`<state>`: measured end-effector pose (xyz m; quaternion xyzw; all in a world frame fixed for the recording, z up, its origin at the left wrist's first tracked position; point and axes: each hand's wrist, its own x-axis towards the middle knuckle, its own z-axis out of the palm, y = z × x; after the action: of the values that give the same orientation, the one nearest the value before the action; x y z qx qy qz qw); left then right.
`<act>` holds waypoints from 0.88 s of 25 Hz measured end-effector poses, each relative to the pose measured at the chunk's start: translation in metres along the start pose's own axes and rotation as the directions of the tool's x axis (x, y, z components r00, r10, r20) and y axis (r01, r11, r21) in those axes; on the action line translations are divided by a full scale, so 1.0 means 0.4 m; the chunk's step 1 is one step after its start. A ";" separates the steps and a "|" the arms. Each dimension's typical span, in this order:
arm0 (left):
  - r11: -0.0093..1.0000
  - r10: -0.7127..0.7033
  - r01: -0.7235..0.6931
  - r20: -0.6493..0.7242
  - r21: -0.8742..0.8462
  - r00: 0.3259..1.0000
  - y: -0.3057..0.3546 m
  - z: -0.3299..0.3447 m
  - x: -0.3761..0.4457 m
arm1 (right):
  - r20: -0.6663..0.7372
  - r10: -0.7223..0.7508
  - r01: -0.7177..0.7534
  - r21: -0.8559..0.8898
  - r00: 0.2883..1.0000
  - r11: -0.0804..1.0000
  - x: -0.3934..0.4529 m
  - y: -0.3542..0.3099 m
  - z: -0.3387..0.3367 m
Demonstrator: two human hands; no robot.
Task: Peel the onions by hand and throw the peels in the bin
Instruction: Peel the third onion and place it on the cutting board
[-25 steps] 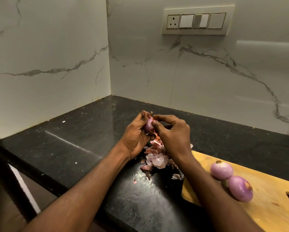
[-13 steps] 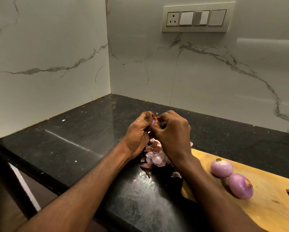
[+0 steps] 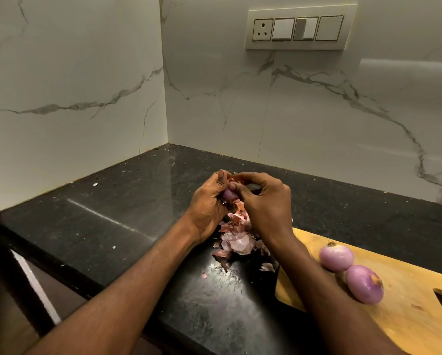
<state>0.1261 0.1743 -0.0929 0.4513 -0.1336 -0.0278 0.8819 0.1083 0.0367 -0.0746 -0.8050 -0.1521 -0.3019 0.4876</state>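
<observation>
Purple onion (image 3: 229, 194) sits gripped in the left hand (image 3: 209, 208) above the table (image 3: 127, 208); the right hand (image 3: 266, 203) pinches its dry skin. Brittle skin could tear short and scatter flakes. Peels (image 3: 236, 242) pile below; two peeled onions (image 3: 351, 271) crowd the wooden board (image 3: 414, 311). No bin shows.

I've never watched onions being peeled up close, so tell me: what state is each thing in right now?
Small onion: partly peeled, gripped in left hand.
Right hand: pinching skin at its top.
Peel pile: loose on the counter, not binned.
Two onions: peeled, touching, on the cutting board.
Wall socket: nothing plugged in.
</observation>
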 end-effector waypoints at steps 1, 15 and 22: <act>1.000 -0.013 0.013 0.003 -0.013 1.000 0.003 0.004 -0.003 | -0.017 0.018 -0.017 0.035 1.000 0.999 -0.003 0.001 0.005; 0.994 0.029 -0.035 0.064 0.105 0.998 0.006 0.027 -0.023 | -0.090 -0.022 0.000 -0.243 0.996 0.970 -0.007 -0.022 0.017; 0.997 0.053 -0.053 0.001 0.052 0.999 0.007 0.024 -0.018 | -0.101 0.073 -0.072 0.012 0.992 0.997 0.006 -0.019 0.016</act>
<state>0.1163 0.1694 -0.0868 0.4705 -0.1459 -0.0007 0.8702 0.1081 0.0459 -0.0701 -0.7914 -0.0989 -0.3239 0.5089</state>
